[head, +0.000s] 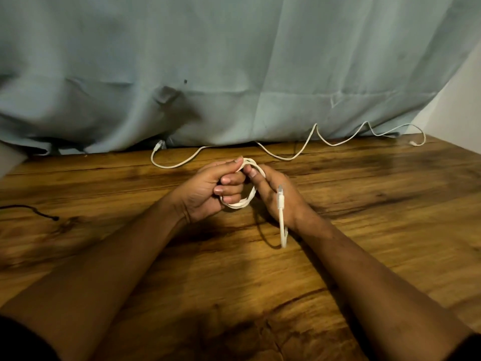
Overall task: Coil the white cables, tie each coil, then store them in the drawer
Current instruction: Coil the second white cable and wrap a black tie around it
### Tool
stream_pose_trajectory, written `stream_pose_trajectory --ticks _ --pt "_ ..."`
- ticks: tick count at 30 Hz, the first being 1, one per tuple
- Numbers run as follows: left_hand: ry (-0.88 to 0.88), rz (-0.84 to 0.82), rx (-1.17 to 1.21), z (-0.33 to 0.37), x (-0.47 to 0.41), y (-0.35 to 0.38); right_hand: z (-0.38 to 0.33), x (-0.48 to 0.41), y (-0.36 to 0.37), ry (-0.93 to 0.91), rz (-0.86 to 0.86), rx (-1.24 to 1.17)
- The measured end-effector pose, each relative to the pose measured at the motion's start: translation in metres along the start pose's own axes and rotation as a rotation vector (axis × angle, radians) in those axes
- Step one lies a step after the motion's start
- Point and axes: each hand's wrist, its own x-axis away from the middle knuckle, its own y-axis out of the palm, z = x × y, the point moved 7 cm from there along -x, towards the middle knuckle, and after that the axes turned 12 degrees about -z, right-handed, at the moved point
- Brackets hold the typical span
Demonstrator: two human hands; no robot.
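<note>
Held as a small coil (242,203) in the curled left hand (205,188) and pinched against the right hand (270,190), plug end (280,195) draped over that hand's back; judged light, limp, springy, best gripped across gathered loops; second cable (290,159) lying loose beyond both hands.

Wooden table (364,204), white cable (287,159), black cord (54,218)

head camera looks forward and down, close over the table (390,204).
</note>
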Motion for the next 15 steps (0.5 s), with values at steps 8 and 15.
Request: stream_pose_trajectory --ticks 8,15 --pt "-0.1 0.03 -0.006 0.007 0.01 -0.016 0.011 0.009 -0.031 0.026 0.077 -0.478" --pt "-0.08 -0.01 0.149 0.013 0.009 -0.015 0.019 0.008 -0.027 0.081 -0.066 -0.987"
